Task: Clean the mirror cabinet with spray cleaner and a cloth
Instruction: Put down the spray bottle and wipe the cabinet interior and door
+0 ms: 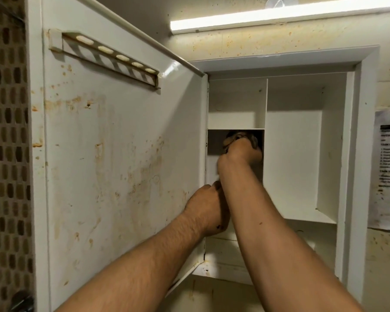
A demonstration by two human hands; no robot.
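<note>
right hand (241,153) tight around cloth (240,134) in cabinet (367,131); left hand (205,210) grip unclear beside stained door (122,154)

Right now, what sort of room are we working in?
Probably a bathroom: a recessed white cabinet with shelves and its stained door swung open, small mosaic tiles on the left wall, and a tube light above.

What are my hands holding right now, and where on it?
The right hand grips what looks like a bunched dark cloth inside the cabinet. The left hand grips the open door at its hinge-side edge.
</note>
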